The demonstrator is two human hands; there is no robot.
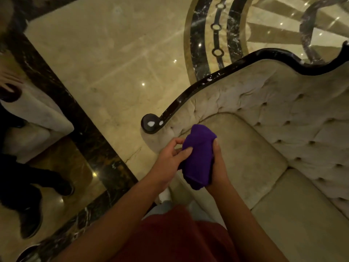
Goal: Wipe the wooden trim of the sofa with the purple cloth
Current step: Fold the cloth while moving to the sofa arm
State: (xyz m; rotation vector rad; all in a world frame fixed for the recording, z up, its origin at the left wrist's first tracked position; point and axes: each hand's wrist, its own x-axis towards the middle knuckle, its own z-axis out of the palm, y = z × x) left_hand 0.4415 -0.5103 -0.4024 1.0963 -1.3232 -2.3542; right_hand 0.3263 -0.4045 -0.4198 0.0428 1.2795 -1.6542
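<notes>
A folded purple cloth [199,157] is held between both hands above the sofa's front corner. My left hand [171,156] touches the cloth's left side with its thumb laid on the fabric and its fingers curled. My right hand [219,165] grips the cloth's right side from behind. The sofa [264,148] is cream and tufted. Its dark glossy wooden trim [188,95] runs along the top of the arm and back and ends in a round scroll [150,122]. White blobs sit on the scroll and further up the trim.
A polished marble floor [105,53] with dark inlay bands lies to the left and beyond the sofa. Another person's dark shoes [32,210] and a pale seat [34,114] stand at the left edge. My red garment fills the bottom centre.
</notes>
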